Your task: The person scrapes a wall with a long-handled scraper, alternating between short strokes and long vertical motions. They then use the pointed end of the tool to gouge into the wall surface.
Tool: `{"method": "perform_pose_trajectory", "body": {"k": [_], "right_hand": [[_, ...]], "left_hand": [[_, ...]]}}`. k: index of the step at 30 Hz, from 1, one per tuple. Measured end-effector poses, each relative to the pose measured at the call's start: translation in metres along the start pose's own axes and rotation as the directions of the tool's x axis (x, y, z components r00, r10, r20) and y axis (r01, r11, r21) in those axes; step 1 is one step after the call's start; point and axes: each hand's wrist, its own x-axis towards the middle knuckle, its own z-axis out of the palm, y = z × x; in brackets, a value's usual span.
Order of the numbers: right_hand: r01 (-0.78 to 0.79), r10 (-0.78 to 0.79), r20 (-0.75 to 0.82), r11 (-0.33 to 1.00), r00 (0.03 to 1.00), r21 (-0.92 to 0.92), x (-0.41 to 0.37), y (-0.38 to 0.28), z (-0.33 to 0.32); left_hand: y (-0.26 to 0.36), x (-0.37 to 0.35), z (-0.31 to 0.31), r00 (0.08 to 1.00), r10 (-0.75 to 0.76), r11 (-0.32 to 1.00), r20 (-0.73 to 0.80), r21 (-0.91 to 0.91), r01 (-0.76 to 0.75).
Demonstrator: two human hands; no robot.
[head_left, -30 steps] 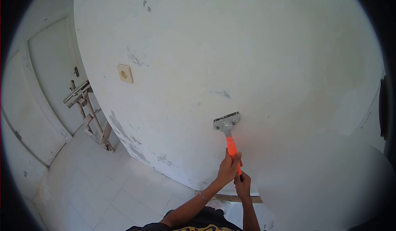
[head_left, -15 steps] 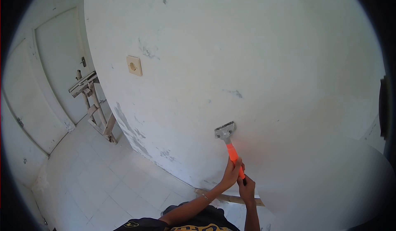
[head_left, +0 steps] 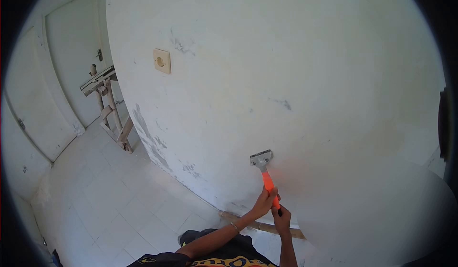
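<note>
**Orange-handled scraper (head_left: 265, 174) low on the white wall (head_left: 310, 76)**

Its metal blade lies against the plaster. The left hand (head_left: 265, 201) is clamped round the handle. The right hand (head_left: 281, 218) wraps the handle's end just below, seemingly as tight. A socket (head_left: 162, 61) sits up to the left, and a wooden trestle (head_left: 107, 104) stands beside the door (head_left: 71, 52).

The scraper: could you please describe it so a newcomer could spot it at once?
Start at the big white wall. Low on it, right of the beige socket, the left hand and right hand grip the scraper. Only it has a bright orange handle and metal blade.
</note>
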Motion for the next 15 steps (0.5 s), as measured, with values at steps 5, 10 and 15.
{"method": "perform_pose_trajectory", "body": {"k": [5,10,15], "right_hand": [[0.016,-0.016,0.002,0.999,1.000,0.047,-0.010,0.040,-0.003],[0.011,-0.012,-0.020,0.999,1.000,-0.030,0.002,-0.028,0.029],[-0.055,0.054,0.021,0.995,0.998,0.089,-0.008,0.029,0.015]], "left_hand": [[-0.024,-0.007,0.000,0.991,-0.075,0.993,0.113,0.103,0.063],[0.004,0.010,-0.021,0.993,0.084,0.992,-0.081,0.102,-0.075],[-0.042,0.001,-0.014,0.996,0.087,0.981,0.022,0.171,-0.090]]}}
